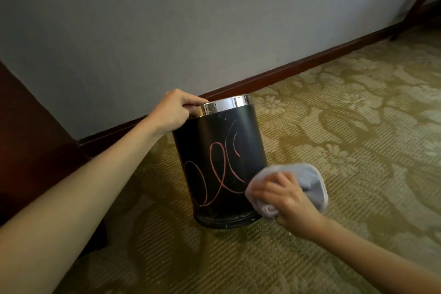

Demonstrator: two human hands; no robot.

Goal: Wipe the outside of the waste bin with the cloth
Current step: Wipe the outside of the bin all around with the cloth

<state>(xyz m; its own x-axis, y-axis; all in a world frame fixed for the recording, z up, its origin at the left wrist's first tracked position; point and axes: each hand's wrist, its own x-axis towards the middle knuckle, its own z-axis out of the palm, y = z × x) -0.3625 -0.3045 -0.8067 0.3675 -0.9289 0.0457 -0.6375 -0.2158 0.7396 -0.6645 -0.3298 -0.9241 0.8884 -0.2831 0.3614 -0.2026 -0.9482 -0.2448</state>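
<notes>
Black and glossy, the waste bin [222,162] stands on the patterned carpet [358,126] close to the wall [167,19] and its dark wooden skirting board [298,64], and looks tipped slightly, which seems to be your doing. Your left hand [175,112] has its fingers curled over the chrome rim band [226,104], thumb side outward; that grip steadies the bin so it will not slide or spin while you rub. Your right hand [284,196] is closed around a bunched grey cloth [307,181], fingers gathering the fabric into a pad, and it presses that pad against the lower right of the bin's side, just above the base. Pink scribbled loops [219,169] run across the front face, and the cloth sits at the right end of them, so you appear to be at the wiping stage with most of the marks not yet cleared. Keep the rim hold firm: a hard push low down could tip the bin towards the wall.
</notes>
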